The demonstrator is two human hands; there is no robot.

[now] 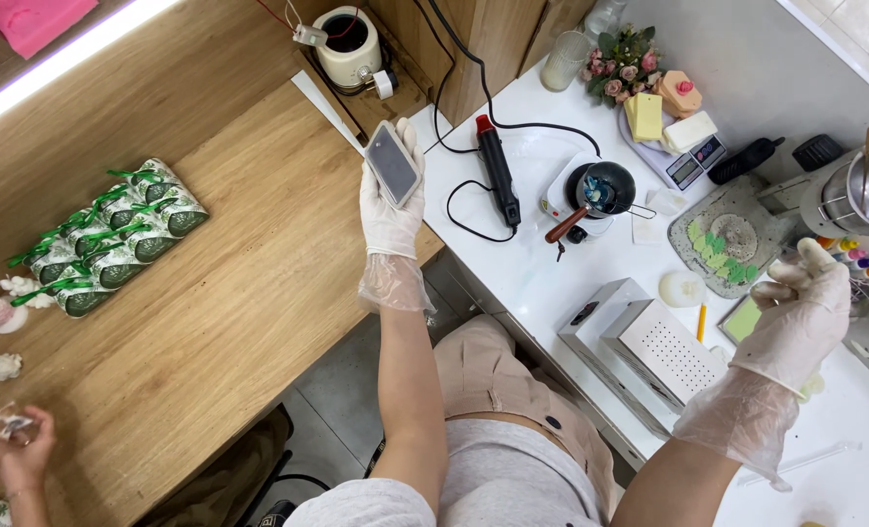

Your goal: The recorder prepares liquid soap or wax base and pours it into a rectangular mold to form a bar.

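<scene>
Fingers (410, 146) of left hand (391, 210) grip phone (393, 163) near heat gun (498, 174).

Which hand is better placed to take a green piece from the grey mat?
Probably the right hand: it hovers just beside the grey mat with the green pieces. The left hand is far away and holds a dark phone.

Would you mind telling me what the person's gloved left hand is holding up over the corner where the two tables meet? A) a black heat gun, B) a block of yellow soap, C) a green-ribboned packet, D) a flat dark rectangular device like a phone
D: the left hand grips a flat dark rectangular device, while the black heat gun lies untouched on the white table.
</scene>
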